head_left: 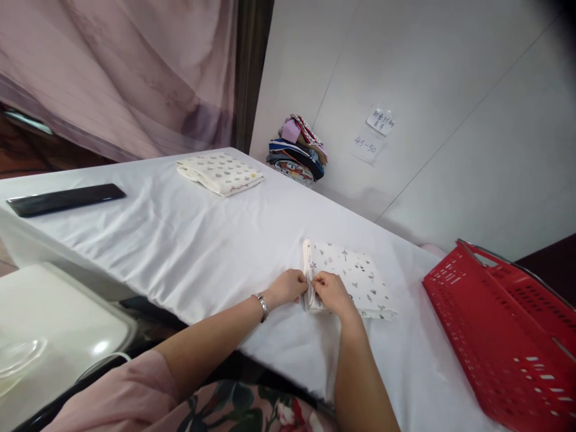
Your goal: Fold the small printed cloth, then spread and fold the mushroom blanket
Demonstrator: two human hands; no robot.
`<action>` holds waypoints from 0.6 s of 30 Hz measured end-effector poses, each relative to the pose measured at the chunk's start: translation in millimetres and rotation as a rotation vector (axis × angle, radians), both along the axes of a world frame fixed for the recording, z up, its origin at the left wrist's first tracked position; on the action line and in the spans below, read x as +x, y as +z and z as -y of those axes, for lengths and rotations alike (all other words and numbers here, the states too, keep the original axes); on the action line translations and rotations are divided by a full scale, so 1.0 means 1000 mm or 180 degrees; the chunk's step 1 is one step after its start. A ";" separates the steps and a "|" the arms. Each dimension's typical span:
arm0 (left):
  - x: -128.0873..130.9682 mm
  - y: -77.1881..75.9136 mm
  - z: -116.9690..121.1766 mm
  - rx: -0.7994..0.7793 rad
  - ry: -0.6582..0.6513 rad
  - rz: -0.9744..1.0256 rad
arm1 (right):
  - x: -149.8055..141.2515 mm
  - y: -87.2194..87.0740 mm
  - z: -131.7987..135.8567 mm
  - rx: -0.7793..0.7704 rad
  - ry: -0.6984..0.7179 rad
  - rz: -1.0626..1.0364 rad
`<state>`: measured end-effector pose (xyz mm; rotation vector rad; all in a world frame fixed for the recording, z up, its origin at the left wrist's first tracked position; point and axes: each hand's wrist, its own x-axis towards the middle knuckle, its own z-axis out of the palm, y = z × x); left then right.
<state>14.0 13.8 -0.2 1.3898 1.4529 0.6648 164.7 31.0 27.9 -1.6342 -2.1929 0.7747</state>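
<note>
A white cloth [355, 270] printed with small grey-green motifs lies folded flat in front of me. At its left folded edge my left hand [290, 287] pinches the layers, thumb and fingers closed together. Just to the right, my right hand [333, 293] also pinches the same edge, its fingers curled down onto the fabric. Only a narrow strip of edge separates the two hands. My fingertips partly hide the layers they grip.
A second folded cloth [220, 173] lies farther back on the white-covered table [243, 240]. A black phone [67, 199] rests at the left. On the right stands a red plastic basket [499, 336]. Stacked fabrics [297, 153] sit beyond the far edge, by the wall.
</note>
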 end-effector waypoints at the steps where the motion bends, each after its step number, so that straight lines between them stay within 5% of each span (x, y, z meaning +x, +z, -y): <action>1: 0.000 -0.001 0.000 0.0006 -0.0004 -0.0003 | -0.001 0.000 0.001 0.0015 0.0004 -0.0006; 10: -0.005 0.007 -0.015 -0.0119 0.0233 0.0163 | -0.004 0.002 0.003 0.0046 0.0013 -0.0024; 18: -0.009 0.008 -0.052 -0.0077 0.0662 0.0056 | -0.002 -0.007 -0.001 -0.0001 0.0185 -0.0172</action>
